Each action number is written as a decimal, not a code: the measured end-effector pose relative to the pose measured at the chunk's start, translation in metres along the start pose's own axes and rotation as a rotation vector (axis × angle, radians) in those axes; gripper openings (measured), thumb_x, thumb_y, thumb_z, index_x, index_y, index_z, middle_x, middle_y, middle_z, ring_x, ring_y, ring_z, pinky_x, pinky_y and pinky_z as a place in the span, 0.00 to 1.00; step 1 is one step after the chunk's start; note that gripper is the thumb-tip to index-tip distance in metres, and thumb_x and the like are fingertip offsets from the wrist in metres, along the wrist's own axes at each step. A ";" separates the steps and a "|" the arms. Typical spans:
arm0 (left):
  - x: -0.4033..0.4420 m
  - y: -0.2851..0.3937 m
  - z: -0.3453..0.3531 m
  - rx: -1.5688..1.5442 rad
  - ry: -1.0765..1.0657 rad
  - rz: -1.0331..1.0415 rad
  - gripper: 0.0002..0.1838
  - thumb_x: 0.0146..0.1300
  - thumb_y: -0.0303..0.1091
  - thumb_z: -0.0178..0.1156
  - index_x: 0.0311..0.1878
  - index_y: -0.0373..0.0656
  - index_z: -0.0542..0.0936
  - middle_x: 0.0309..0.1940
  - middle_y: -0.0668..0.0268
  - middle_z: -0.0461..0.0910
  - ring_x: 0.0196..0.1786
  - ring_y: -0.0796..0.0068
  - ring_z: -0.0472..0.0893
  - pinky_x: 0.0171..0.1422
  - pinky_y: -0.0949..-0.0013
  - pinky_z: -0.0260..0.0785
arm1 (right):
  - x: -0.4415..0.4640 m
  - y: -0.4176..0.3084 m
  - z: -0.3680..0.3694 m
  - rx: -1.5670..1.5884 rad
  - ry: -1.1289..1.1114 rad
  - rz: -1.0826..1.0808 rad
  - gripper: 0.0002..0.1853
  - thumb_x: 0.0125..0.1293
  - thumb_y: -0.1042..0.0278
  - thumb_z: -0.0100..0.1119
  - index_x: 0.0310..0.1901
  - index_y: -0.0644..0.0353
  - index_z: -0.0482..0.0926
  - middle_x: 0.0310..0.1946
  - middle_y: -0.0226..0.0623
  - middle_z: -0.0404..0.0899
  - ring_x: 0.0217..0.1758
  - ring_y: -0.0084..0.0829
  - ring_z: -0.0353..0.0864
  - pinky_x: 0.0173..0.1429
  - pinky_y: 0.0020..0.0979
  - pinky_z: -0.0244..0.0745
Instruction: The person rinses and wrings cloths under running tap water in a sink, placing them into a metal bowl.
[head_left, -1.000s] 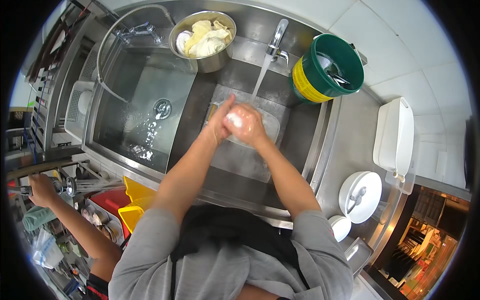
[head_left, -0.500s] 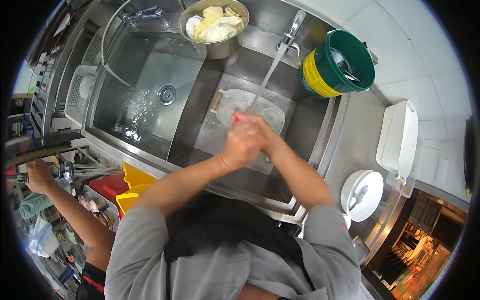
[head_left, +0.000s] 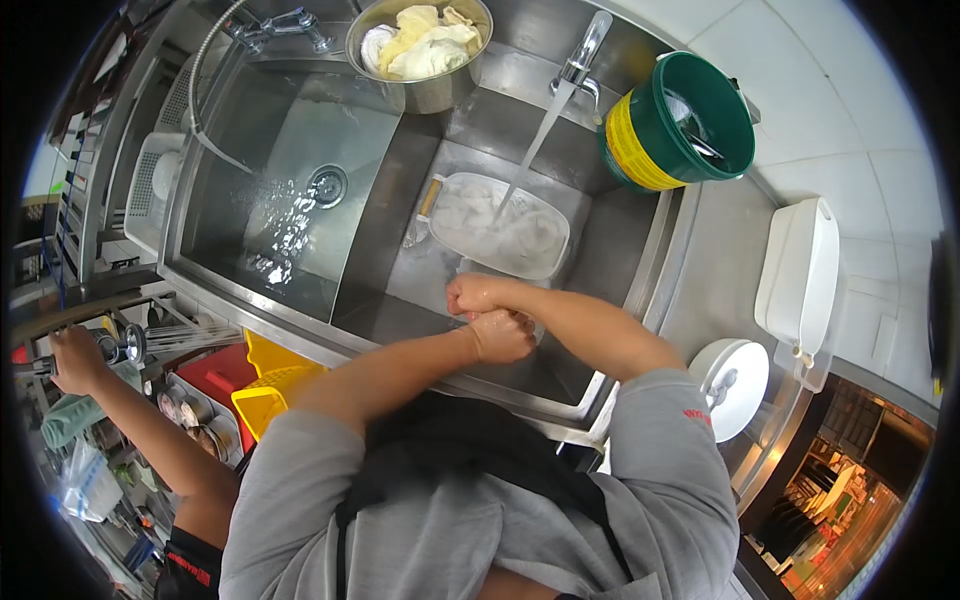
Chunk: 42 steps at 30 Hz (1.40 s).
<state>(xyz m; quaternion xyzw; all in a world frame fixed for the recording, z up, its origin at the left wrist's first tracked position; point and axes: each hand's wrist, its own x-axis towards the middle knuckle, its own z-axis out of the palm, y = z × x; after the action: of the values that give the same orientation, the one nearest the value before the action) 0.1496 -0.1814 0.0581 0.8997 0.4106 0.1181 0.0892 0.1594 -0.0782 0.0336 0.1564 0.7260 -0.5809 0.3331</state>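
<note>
My left hand (head_left: pixel 504 337) and my right hand (head_left: pixel 476 294) are pressed against each other above the near part of the right sink basin. Both look wet, their fingers curled in; I make out no object in either, though the palms are hidden. Past them, a white tub (head_left: pixel 498 226) with a wooden-looking handle lies in the basin. It holds frothy water and pale contents I cannot make out. A stream from the tap (head_left: pixel 580 65) pours into it.
Left is another basin (head_left: pixel 290 200) with water in it. At the back stand a metal pot (head_left: pixel 435 92) with cloths and a green bucket (head_left: pixel 710 110) with utensils. White bowls (head_left: pixel 738 390) sit on the right. A co-worker's hand (head_left: pixel 78 360) holds a whisk (head_left: pixel 135 342) on the left.
Both hands have drawn back from the water stream toward my body, staying together. My right hand has crossed over to the left, and the tub is now in fuller view.
</note>
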 end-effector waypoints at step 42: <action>0.006 -0.129 -0.216 -1.131 0.907 -0.713 0.10 0.63 0.28 0.63 0.47 0.39 0.77 0.37 0.70 0.80 0.41 0.81 0.78 0.47 0.73 0.70 | -0.015 0.019 -0.083 0.774 1.128 0.099 0.29 0.46 0.69 0.74 0.55 0.57 0.82 0.52 0.44 0.84 0.55 0.37 0.83 0.57 0.35 0.75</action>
<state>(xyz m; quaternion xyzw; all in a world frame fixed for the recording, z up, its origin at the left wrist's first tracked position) -0.0007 -0.0796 0.2324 0.3977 0.5472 0.6260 0.3880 0.1571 0.0079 0.0385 0.5759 0.5205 -0.6124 -0.1500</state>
